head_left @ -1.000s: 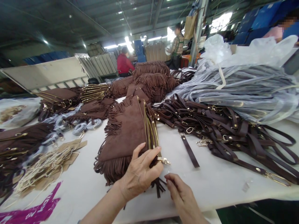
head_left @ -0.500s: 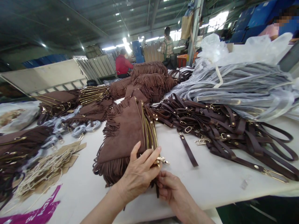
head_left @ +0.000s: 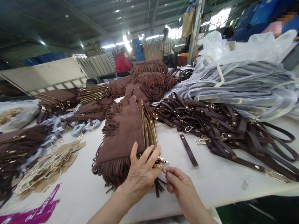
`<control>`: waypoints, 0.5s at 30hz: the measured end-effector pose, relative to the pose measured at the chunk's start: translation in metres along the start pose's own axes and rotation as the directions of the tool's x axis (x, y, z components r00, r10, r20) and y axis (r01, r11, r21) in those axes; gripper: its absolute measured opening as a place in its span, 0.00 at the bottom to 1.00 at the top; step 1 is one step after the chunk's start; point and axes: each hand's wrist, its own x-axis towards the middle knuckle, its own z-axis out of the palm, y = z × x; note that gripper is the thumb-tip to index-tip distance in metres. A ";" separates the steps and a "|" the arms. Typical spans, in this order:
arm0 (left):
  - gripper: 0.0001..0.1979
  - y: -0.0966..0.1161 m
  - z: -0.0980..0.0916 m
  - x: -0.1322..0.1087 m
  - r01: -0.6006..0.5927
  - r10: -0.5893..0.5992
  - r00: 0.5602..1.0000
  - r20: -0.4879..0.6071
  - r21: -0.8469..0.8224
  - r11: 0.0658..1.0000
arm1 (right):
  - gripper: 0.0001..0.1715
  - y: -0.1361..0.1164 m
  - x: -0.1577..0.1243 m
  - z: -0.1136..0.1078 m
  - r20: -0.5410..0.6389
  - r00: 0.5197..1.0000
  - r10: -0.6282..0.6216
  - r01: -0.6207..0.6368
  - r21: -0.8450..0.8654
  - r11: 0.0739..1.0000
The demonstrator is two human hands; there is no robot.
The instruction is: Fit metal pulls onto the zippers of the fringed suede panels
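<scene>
A long white table (head_left: 210, 183) carries everything here. Near its front edge lies a stack of fringed bags (head_left: 123, 130), brown, with gold zips. To the right spreads a heap of brown straps (head_left: 221, 127), and behind it a bundle of grey wrapped straps (head_left: 245, 87). On the left lie paper tags with cords (head_left: 46, 165) and a purple sheet (head_left: 35, 213).

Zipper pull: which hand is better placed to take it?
Right, probably: the right hand has its fingertips beside the gold zipper pull, while the left hand lies flat on the bag stack.
</scene>
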 end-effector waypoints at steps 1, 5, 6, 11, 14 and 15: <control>0.09 0.001 0.001 0.001 0.015 -0.015 1.000 -0.014 -0.005 1.000 | 0.17 0.002 0.000 -0.003 -0.044 0.994 -0.103 0.096 -0.143 0.985; 0.08 0.005 0.003 0.003 0.069 -0.069 0.997 -0.023 0.001 0.998 | 0.13 0.006 0.001 -0.012 0.003 0.835 -0.550 0.454 -0.568 0.687; 0.08 0.006 0.003 0.004 0.077 -0.077 0.997 -0.015 0.007 0.997 | 0.10 0.006 0.002 -0.012 0.040 0.767 -0.640 0.521 -0.621 0.585; 0.08 0.008 0.004 0.004 0.086 -0.087 0.996 0.003 0.045 0.995 | 0.11 -0.001 0.006 -0.006 0.254 0.556 -0.791 0.656 -0.719 0.230; 0.07 0.008 0.003 0.003 0.076 -0.077 0.997 0.029 0.060 0.995 | 0.12 -0.004 0.007 -0.004 0.307 0.549 -0.777 0.663 -0.726 0.181; 0.07 0.007 0.003 0.002 0.073 -0.075 0.996 0.037 0.063 0.995 | 0.12 -0.004 0.008 -0.004 0.317 0.549 -0.773 0.661 -0.731 0.170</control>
